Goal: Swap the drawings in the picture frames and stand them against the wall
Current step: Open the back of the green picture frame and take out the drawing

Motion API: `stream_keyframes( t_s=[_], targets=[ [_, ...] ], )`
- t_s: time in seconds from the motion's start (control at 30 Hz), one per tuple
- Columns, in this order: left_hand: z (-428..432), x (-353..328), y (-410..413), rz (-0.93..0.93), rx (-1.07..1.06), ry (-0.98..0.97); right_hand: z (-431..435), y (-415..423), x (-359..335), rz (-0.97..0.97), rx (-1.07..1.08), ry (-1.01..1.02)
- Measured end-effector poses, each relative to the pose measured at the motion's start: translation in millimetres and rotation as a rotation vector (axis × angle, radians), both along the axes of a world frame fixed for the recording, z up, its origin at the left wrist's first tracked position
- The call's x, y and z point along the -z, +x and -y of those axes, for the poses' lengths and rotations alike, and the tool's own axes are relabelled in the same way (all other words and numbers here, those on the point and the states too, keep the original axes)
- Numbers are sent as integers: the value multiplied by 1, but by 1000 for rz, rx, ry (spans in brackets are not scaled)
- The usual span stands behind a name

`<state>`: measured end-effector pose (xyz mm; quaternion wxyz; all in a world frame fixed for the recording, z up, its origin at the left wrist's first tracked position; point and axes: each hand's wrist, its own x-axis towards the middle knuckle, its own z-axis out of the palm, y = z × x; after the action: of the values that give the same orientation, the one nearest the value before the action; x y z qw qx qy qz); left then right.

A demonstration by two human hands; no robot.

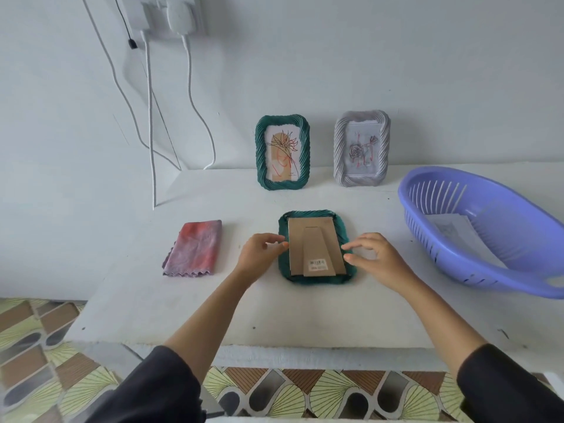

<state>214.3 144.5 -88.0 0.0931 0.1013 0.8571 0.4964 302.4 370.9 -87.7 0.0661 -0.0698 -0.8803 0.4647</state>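
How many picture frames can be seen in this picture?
3. A green frame and a grey frame stand against the wall. Another green frame lies face down on the table between both hands.

A white tabletop carries everything. Toward its left edge lies a folded pink-and-purple cloth. In the middle a green frame lies face down, cardboard back up. At the far edge, against the wall, stand a green frame with a flower drawing and, to its right, a grey frame with a rose drawing. A purple basket holding papers sits at the right edge.
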Motion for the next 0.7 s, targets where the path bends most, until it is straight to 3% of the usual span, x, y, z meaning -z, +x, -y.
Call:
stream_keyframes(
  t_s=[0.27,0.7],
  targets=[
    [-26,1,1,-31,-176,-145,10,-28,17,42,157,292],
    [-35,-13,0,65,-287,6,10,-24,25,-33,161,345]
  ],
)
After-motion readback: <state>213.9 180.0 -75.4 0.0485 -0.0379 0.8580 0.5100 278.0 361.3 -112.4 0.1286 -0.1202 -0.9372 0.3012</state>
